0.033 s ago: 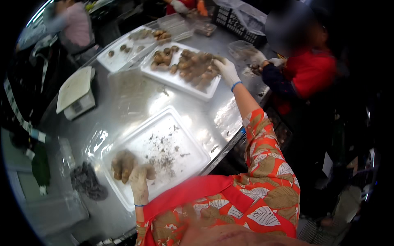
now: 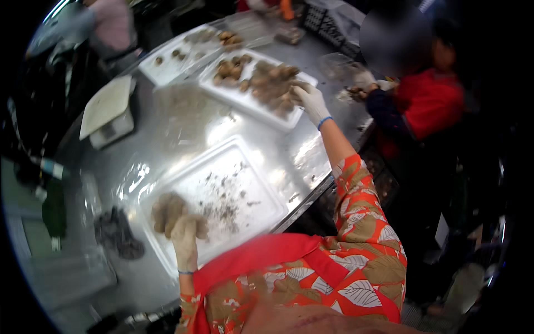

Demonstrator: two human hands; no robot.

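Close to my body lies a white tray with dark crumbs scattered over its bottom. At its left end sits a clump of brown mushrooms, smeared by motion. My left hand, in a pale glove with a blue band at the wrist, is closed on mushrooms at the near side of this clump. Farther off, a second white tray holds many brown mushrooms. My right hand, gloved likewise, reaches to that tray's right end, its fingers curled around a mushroom at the pile's edge.
A white weighing scale stands on the left of the metal table. Behind are another white tray with a few mushrooms, clear plastic boxes and a black crate. A co-worker in red handles mushrooms at right. Dark crumpled plastic lies left.
The view has shifted slightly, moving the far trays up and right in the picture. Both hands stay at the same mushroom piles.
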